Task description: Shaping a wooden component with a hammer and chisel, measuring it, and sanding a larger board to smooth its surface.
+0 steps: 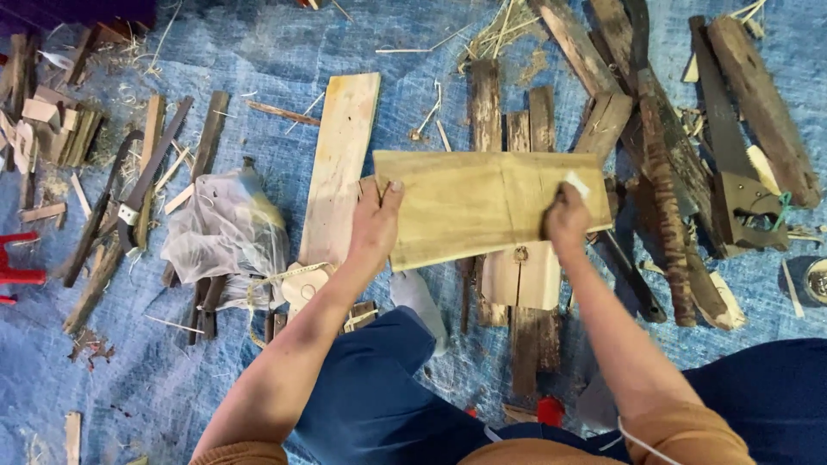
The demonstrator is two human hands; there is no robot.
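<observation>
Plastic bag (226, 232): crumpled, translucent whitish package lying on the blue tarp (258, 52), left of the pale upright plank (342, 164), with dark wood sticks poking from beneath it.
Labels, signs, screens: none visible anywhere.

Evenly and softly lit from above, bright without glare, with faint shadows under the pale plank (482, 207), sharp at centre, slightly stretched and softer toward the edges.

Floor covering: a blue woven tarpaulin (258, 52), wrinkled and spread flat. Scattered across it: dark weathered planks (758, 95), one pale board (340, 164), straw, wood chips, and a crumpled clear plastic bag (224, 232). Lighting is even and diffuse.
</observation>
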